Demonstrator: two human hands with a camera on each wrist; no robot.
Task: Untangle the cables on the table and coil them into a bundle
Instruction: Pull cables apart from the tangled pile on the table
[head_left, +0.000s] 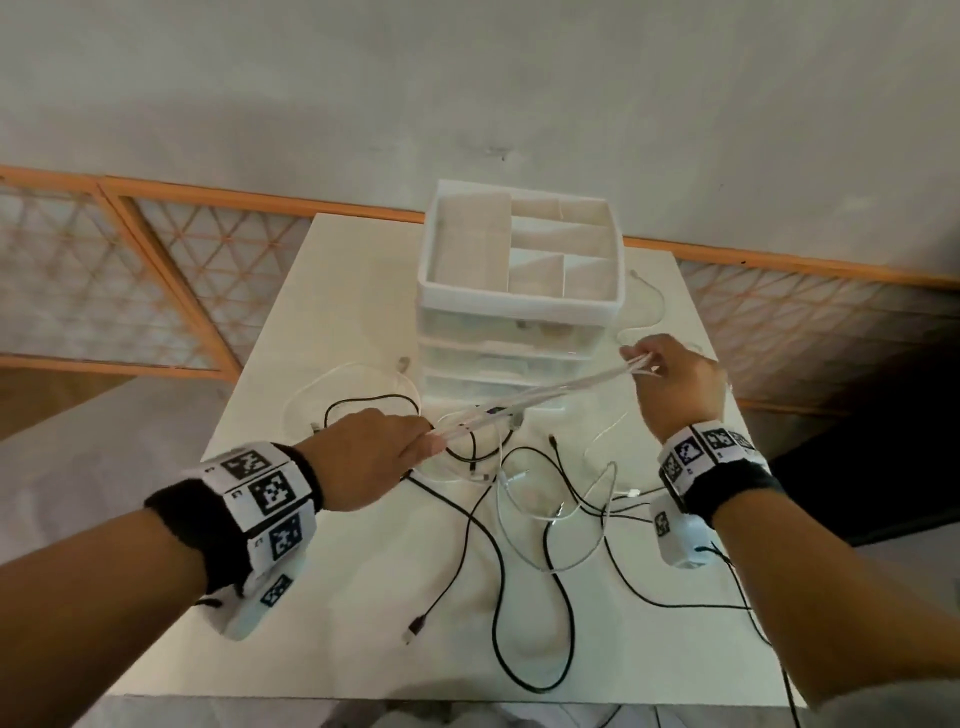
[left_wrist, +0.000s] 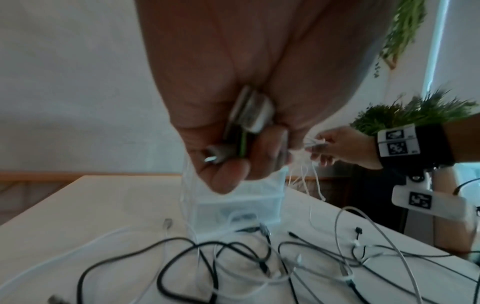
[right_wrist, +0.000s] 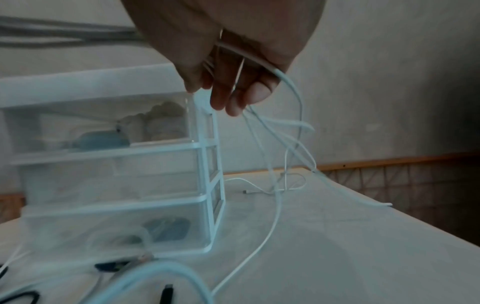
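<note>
The left hand (head_left: 374, 454) is closed tight on one end of a bunch of white cables (head_left: 530, 397), fingers curled round them. In the left wrist view the same hand (left_wrist: 233, 115) also has some plugs (left_wrist: 249, 115) squeezed in its fist, silver & dark ones. The right hand (head_left: 675, 382) pinches the other end of the white strands w/ its fingers (right_wrist: 233, 90), and loose ends hang down from it (right_wrist: 280, 144) to the table. The strands run straight & tight between both hands, up in the air, in front of the drawer box.

Under the hands more cables lie in a mess on the white table (head_left: 322, 597). Black cables (head_left: 498, 566) loop & cross over white ones (head_left: 524, 530). One black cable ends in a USB plug (head_left: 415, 626) near the front of the table. A white loop (head_left: 332, 384) lies on the left, next to the drawer box. Another thin white cable (head_left: 649, 306) lies at the back right, beside the box.

The drawer box (head_left: 519, 312) is white & see-through plastic, w/ three drawers and an open tray on top cut into small parts. It stands at the back middle of the table. Some stuff is in the drawers but too blurry to tell what.

Each wrist has a black band w/ square black & white tags (head_left: 265, 488) and a small white camera pod (head_left: 680, 540). Green plants (left_wrist: 405, 113) show in the left wrist view, behind the right arm
</note>
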